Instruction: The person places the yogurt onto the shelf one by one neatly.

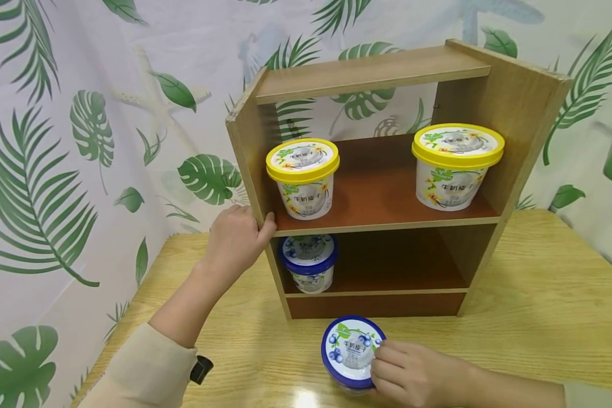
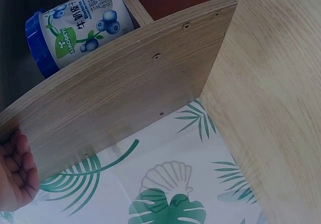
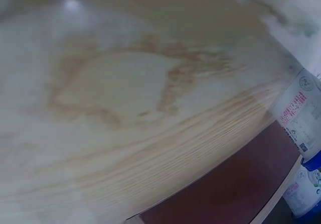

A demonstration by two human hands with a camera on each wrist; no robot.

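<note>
My left hand (image 1: 238, 237) grips the left side panel of a small wooden shelf (image 1: 387, 229), its thumb over the front edge at the middle board. In the left wrist view its curled fingers (image 2: 22, 166) rest against the panel's outer face. In front of the shelf, my right hand (image 1: 413, 371) holds a blue-lidded tub (image 1: 352, 351) with blueberry pictures by its right side; the lid faces up. The right wrist view shows that tub (image 3: 301, 116) at its right edge, with the hand itself out of frame. A second blue-lidded tub (image 1: 312, 277) stands at the lower level's left end.
On the upper level, one yellow-lidded tub (image 1: 306, 195) stands at the left and another (image 1: 451, 184) at the right. The shelf stands on a wood-grain table (image 1: 551, 306). Behind it hangs a leaf-patterned cloth (image 1: 183, 130).
</note>
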